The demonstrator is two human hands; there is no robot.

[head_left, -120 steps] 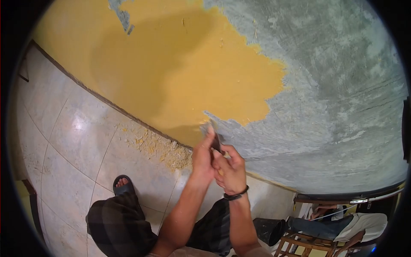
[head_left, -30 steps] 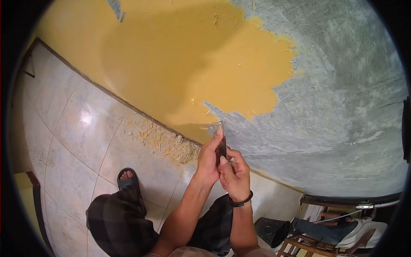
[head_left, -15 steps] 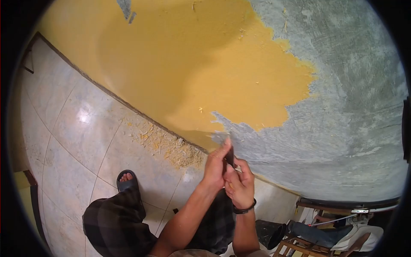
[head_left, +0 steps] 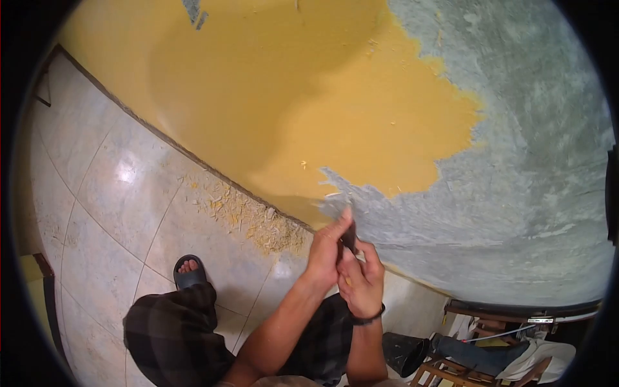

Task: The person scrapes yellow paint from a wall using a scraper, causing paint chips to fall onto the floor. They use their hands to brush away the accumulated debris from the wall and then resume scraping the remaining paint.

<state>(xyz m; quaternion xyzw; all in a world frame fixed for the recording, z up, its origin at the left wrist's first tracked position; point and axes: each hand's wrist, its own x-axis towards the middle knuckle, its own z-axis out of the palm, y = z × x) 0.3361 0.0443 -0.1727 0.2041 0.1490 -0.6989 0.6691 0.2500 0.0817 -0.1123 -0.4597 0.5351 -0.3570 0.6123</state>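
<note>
Both my hands are together at the lower part of the wall, closed on a scraper (head_left: 349, 238) with a dark handle. My left hand (head_left: 325, 255) grips it from the left, thumb stretched along the tool toward the blade. My right hand (head_left: 362, 278), with a dark band on its wrist, wraps the handle's lower end. The blade is blurred and partly hidden, lying against the wall where yellow paint (head_left: 361, 142) meets bare grey plaster (head_left: 464, 222). A pale curled paint flake sits by the blade.
Paint shavings (head_left: 274, 232) lie heaped on the tiled floor (head_left: 129, 213) along the wall's base. My sandalled foot (head_left: 189, 272) rests close by. At the lower right are a black bucket (head_left: 405, 353) and a wooden rack (head_left: 445, 371) with cloths (head_left: 474, 355) draped over it.
The thumb of my left hand and the scraper have shifted slightly right. A pale paint flake now stands out beside the blade. The view has moved a little.
</note>
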